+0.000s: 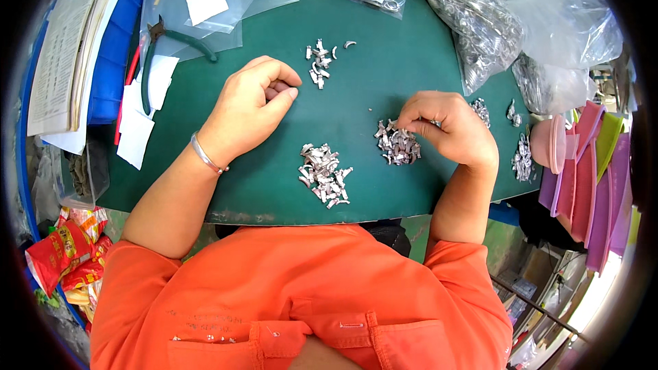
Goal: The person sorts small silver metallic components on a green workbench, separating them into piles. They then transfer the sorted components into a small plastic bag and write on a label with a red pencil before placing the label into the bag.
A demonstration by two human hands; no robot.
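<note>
My left hand (250,103) hovers over the green tabletop (274,195), fingers curled and thumb close to the index fingertip. Anything in that pinch is too small to make out. Just beyond it lies a small, loose group of curved silvery metal pieces (319,65). My right hand (449,127) reaches down with fingertips closed together at the edge of a dense heap of similar metal pieces (397,145). Its fingers hide whether a piece is between them. Nearer to me, between the two hands, spreads another heap of these pieces (325,175).
Green-handled cutting pliers (152,41) and white paper scraps (138,137) lie at the left beside a blue bin (115,55). Clear bags of metal parts (473,20) fill the far right. A pink cup (546,144) and small metal piles (522,157) line the right edge.
</note>
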